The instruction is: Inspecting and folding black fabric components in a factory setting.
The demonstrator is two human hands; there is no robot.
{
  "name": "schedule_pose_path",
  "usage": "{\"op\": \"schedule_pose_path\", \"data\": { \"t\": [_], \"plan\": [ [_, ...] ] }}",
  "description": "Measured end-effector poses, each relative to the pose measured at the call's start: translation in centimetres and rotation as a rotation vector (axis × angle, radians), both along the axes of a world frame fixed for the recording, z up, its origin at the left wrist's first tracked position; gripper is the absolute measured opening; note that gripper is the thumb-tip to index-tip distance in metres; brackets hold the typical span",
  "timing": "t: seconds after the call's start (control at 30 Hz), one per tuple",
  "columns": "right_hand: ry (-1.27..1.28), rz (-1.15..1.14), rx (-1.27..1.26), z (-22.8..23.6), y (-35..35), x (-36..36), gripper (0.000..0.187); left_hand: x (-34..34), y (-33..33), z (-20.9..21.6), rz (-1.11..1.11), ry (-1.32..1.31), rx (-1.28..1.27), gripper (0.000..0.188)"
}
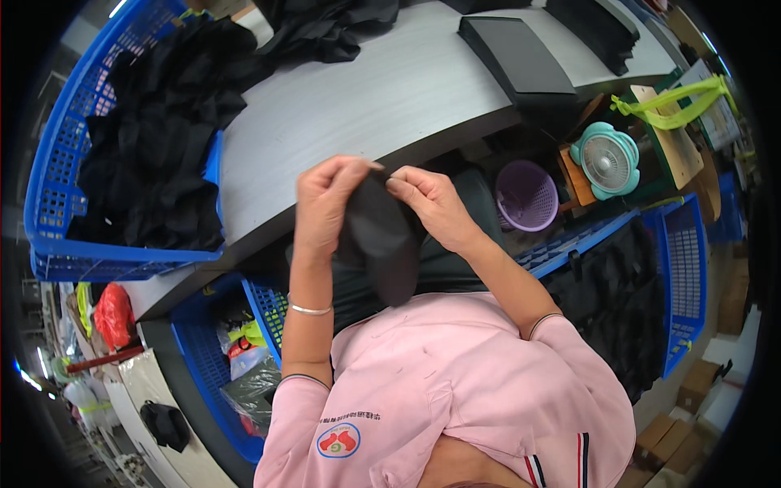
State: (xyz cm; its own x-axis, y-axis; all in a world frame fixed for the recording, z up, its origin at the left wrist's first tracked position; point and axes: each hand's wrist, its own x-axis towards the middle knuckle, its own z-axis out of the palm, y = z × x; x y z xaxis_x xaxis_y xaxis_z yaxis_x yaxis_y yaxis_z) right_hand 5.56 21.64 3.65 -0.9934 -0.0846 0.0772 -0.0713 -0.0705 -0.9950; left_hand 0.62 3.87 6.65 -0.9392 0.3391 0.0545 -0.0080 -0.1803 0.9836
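Observation:
A piece of black cloth [381, 240] hangs over my lap, just off the table's near edge. My left hand [325, 195] pinches its upper edge between thumb and fingers. Close beside it, my right hand [429, 202] pinches the same edge, with a small gap between the two sets of fingertips. Below the hands the cloth droops in a rounded flap, so its full shape is hidden.
A blue basket [122, 254] heaped with black cloth pieces [154, 138] stands on the left of the grey table [342, 106]. A stack of black pieces [517, 61] lies at the far right. Below are a purple basket [527, 195], a teal fan [606, 161] and more blue baskets [683, 276].

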Motion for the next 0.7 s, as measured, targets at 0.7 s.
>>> {"op": "schedule_pose_path", "data": {
  "t": [0.7],
  "plan": [
    [-0.396, 0.498, -0.315, -10.5, -3.9, 1.7, 0.023, 0.7, 10.0, -2.1, 0.102, -0.51, 0.461, 0.059]
  ]
}}
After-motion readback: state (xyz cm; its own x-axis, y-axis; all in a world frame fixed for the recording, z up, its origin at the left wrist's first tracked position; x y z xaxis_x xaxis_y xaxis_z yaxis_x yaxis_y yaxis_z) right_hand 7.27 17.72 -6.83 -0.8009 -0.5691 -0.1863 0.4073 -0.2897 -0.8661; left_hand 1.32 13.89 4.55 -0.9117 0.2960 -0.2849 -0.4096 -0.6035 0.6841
